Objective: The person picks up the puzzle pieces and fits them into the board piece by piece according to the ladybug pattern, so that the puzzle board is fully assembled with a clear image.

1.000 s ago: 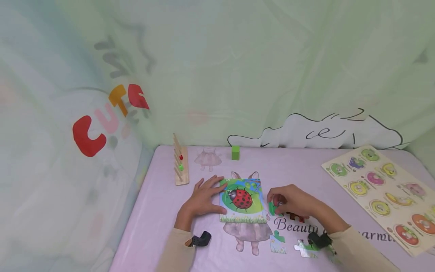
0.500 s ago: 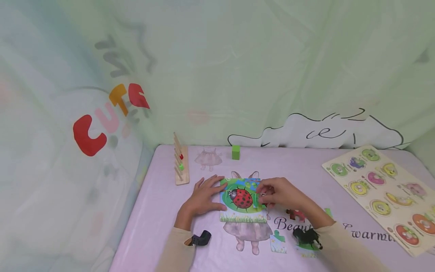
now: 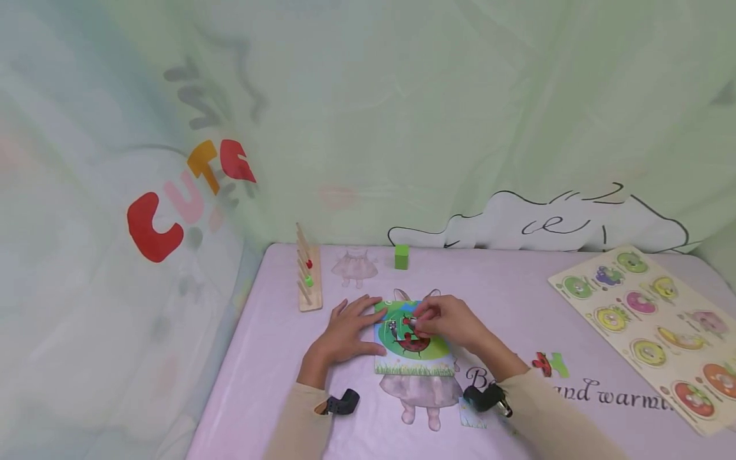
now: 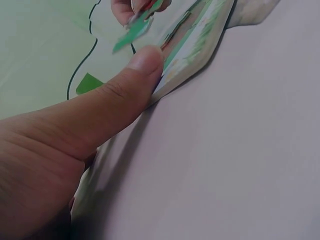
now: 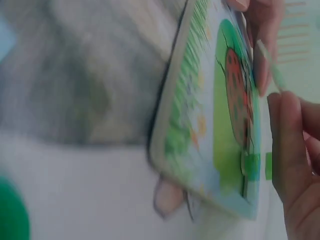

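A ladybug jigsaw board [image 3: 414, 370] with grass along its near edge lies at the middle of the table. My left hand [image 3: 347, 329] rests spread on its left side, and in the left wrist view the thumb [image 4: 145, 62] touches the board's edge. Over the upper part of the board, my right hand [image 3: 457, 322] pinches a jigsaw piece [image 4: 132, 36] between thumb and fingers. That piece is held tilted above the board, mostly green with some red. In the right wrist view it appears edge-on, and the ladybug picture [image 5: 235, 85] lies beneath.
Loose jigsaw pieces lie to the right, among them a red and green one [image 3: 550, 364] and a pale grassy one [image 3: 473, 416]. Beyond stand a green block [image 3: 401, 257] and a wooden peg rack [image 3: 311, 295]. A fruit puzzle board [image 3: 623, 326] lies far right.
My right hand has carried the jigsaw piece leftward from beside the board to over its upper middle. The left hand has stayed on the board's left side.
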A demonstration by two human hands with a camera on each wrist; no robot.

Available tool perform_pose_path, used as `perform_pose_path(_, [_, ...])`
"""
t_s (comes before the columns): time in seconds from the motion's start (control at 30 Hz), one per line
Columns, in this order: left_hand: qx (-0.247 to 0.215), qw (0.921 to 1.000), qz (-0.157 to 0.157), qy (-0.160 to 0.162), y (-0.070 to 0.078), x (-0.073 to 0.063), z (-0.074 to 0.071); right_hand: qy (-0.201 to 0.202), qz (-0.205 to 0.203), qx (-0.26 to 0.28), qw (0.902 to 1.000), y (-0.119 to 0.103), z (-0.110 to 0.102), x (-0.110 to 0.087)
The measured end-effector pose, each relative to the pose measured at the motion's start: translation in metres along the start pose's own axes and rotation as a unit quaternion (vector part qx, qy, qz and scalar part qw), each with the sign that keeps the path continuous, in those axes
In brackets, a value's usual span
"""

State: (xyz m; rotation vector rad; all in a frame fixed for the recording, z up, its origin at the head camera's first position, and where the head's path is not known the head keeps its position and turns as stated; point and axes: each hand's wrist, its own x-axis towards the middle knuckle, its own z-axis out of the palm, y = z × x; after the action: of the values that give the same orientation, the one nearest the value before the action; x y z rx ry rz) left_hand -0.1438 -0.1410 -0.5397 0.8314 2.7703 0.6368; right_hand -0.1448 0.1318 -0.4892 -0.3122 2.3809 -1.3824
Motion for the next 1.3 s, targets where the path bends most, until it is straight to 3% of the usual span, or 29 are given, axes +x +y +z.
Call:
perform_pose_path(0.27, [0.007, 0.9999, 0.010, -0.006, 0.001, 0.000, 0.000, 0.022, 0.058, 0.000, 0.9981, 0.000, 0.015, 0.006])
perform_pose_path(0.73, [0.013, 0.9998, 0.011, -0.014, 0.006, -0.002, -0.002, 0.061, 0.091, -0.013, 0.9938, -0.007, 0.033, 0.008])
perform_pose_path(1.03, [0.017, 0.9997, 0.012, -0.011, 0.003, 0.000, -0.001, 0.107, 0.090, -0.110, 0.9841, -0.014, 0.038, 0.011])
perform_pose_path(1.3, [0.008, 0.9999, 0.007, -0.009, 0.003, 0.000, -0.001, 0.105, 0.097, -0.134, 0.9807, -0.017, 0.041, 0.017])
